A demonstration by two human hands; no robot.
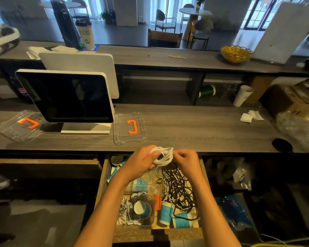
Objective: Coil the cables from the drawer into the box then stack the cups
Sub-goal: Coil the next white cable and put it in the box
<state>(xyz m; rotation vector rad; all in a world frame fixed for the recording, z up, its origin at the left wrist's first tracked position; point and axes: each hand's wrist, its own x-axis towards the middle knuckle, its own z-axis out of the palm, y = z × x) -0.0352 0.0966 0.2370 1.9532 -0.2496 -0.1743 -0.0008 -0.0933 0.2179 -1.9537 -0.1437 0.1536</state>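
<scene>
Above the open wooden drawer [105, 177], my left hand [141, 162] holds a coil of white cable [165, 155] at the counter's front edge. My right hand [186, 162] pinches the cable's loose end at the coil's right side. In the drawer lies a tangle of black and white cables [178, 189]. A clear plastic box [152, 207] at the drawer's front left holds coiled white cables and a blue cup [143, 209]. More blue-and-white paper cups [166, 213] lie beside it.
On the counter stand a screen [66, 97] and two clear lids with orange handles [129, 128], [20, 126]. A white cup [242, 98] stands on the shelf at the right. Crumpled tissue [251, 115] and clear plastic wrap [298, 127] lie at the far right.
</scene>
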